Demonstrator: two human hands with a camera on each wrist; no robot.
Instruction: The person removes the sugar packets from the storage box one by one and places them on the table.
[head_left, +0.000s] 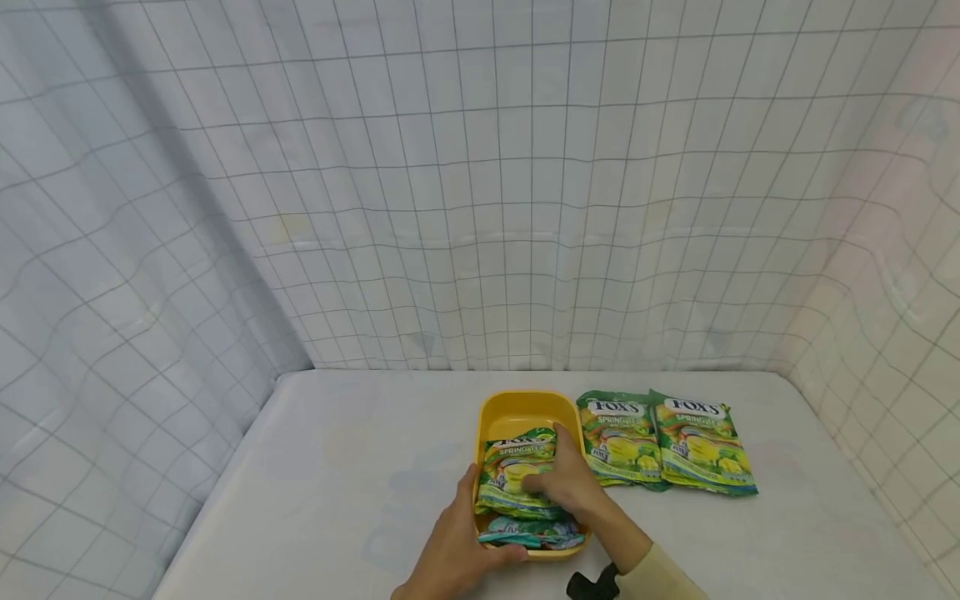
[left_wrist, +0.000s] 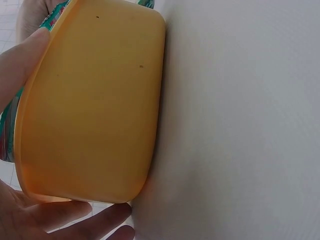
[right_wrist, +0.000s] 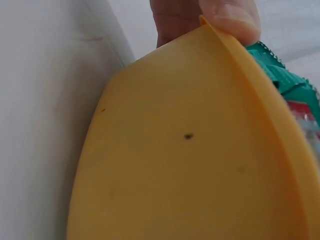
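A yellow plastic tub [head_left: 517, 402] stands on the white table, with its outer wall [left_wrist: 95, 100] large in the left wrist view. My left hand [head_left: 457, 546] grips its near left corner, thumb over the rim and fingers around the side. Inside the tub, my right hand [head_left: 573, 479] holds a green and yellow Fox's candy bag [head_left: 510, 483] by its right side, thumb on the front. Below that bag, at the near end, lies a teal candy bag [head_left: 528, 533], partly covered. From the right wrist the tub's wall [right_wrist: 185, 150] fills most of the view.
Right of the tub lie two more green Fox's bags, one bag [head_left: 618, 437] close beside it and another bag [head_left: 705, 442] slightly overlapping the first. White gridded curtain [head_left: 495, 208] rises behind the table [head_left: 330, 483] and along both sides.
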